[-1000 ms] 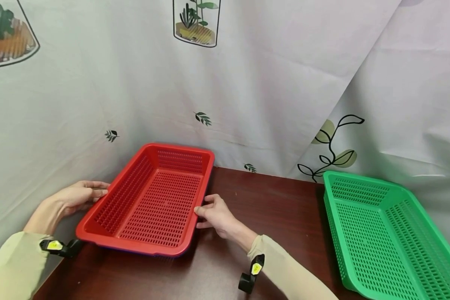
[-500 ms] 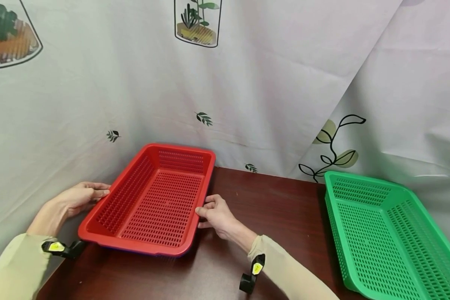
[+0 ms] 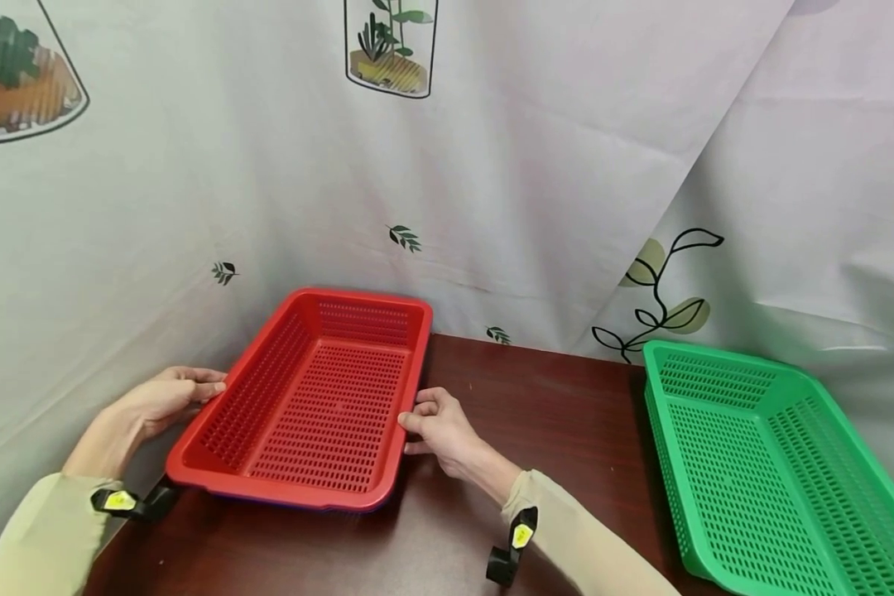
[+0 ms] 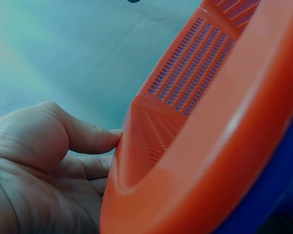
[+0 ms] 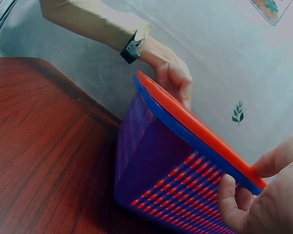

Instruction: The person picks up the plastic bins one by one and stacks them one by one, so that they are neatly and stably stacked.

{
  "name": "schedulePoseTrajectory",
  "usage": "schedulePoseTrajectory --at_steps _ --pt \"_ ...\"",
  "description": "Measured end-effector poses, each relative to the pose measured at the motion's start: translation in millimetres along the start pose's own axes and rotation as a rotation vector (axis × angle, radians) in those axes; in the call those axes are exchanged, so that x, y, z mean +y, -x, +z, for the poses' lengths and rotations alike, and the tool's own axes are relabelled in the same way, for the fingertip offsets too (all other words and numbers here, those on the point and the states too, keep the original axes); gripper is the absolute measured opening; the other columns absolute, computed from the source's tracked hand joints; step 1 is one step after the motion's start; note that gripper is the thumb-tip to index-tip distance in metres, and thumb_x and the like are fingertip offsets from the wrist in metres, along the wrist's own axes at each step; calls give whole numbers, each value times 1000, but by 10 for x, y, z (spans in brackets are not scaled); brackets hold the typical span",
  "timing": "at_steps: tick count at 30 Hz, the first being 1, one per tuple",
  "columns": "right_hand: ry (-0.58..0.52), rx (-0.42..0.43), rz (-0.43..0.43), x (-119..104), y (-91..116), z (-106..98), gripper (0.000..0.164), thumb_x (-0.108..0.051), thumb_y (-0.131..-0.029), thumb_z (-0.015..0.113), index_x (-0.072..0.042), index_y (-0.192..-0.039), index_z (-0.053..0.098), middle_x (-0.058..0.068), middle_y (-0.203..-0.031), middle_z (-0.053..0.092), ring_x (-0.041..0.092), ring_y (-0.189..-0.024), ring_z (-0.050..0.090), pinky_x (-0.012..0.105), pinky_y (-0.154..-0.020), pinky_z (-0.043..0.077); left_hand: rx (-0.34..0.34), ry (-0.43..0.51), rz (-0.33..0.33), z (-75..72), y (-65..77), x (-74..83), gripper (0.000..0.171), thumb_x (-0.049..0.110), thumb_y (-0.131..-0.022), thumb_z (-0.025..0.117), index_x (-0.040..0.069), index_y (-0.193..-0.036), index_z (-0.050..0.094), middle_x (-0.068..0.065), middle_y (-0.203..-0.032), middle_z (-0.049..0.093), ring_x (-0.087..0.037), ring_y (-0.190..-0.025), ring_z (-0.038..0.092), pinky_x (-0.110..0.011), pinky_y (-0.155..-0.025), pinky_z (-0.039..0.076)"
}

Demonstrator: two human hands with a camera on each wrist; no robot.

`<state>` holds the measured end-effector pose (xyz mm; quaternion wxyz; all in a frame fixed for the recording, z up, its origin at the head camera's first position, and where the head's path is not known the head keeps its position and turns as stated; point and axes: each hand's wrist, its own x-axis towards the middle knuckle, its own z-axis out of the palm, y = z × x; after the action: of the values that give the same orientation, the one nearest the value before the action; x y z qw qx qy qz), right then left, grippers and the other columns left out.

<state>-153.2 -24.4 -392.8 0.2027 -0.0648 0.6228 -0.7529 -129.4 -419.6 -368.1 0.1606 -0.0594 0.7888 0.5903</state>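
A red perforated plastic basket (image 3: 335,406) sits nested inside a blue one (image 5: 176,161), whose rim shows just under the red rim in the right wrist view. My left hand (image 3: 165,399) holds the red basket's left rim, thumb on top; its fingertips are hidden below the edge. On the opposite side my right hand (image 3: 441,430) pinches the long rim, thumb over the red edge and fingers under the blue one. In the left wrist view the thumb (image 4: 95,139) touches the red rim. Nothing lies inside the red basket.
A green perforated basket (image 3: 760,497) stands on the right of the dark red-brown table (image 3: 536,422). A pale printed curtain (image 3: 507,207) hangs behind the table and along its left side, close to my left hand.
The nested baskets have shifted slightly to the right, with both hands moving along on their rims. The grip looks the same, and the green basket stays in place.
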Motion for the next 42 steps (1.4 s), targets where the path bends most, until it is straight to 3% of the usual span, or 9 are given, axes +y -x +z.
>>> schedulePoseTrajectory --at_steps 17,31,42 --pt "38 2 -6 -103 123 -297 39 8 -89 63 11 -122 43 10 -90 53 13 -72 62 34 -59 59 -45 -8 54 276 2 100 45 4 -103 46 -29 -132 34 -5 -99 69 -17 -85 69 -35 -77 58" --pt "69 -2 -9 -163 246 -575 39 5 -89 63 10 -122 44 11 -91 56 15 -73 64 34 -60 59 -7 80 64 607 18 182 43 4 -103 48 -25 -133 36 -6 -97 69 -18 -84 70 -36 -75 59" --pt "101 16 -10 -181 348 -775 38 6 -90 63 11 -123 45 12 -90 57 16 -74 64 35 -60 59 27 76 72 845 10 205 41 6 -102 51 -21 -132 40 -8 -99 69 -22 -85 70 -38 -76 59"
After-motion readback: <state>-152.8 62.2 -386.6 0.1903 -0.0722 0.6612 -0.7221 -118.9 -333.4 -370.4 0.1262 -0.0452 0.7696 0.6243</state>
